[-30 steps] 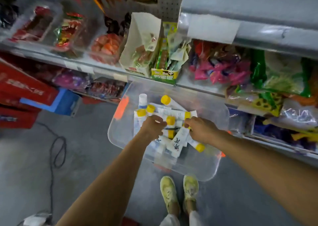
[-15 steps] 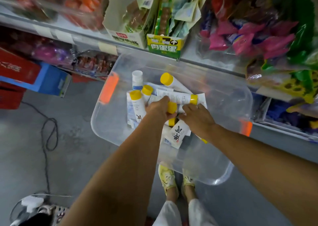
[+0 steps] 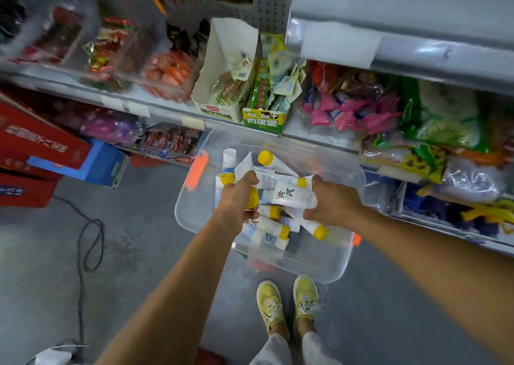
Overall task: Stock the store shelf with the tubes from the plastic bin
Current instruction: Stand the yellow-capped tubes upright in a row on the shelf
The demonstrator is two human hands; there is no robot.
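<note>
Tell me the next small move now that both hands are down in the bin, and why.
Probably lift both hands clear: the left hand and right hand each already grip tubes above the clear bin, and none has reached the shelf yet.

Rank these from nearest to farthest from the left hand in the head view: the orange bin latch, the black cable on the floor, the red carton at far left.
1. Orange bin latch, on the bin's rim just left of the left hand.
2. Black cable, looped on the floor, lower left.
3. Red carton, far left edge under the shelf.
</note>
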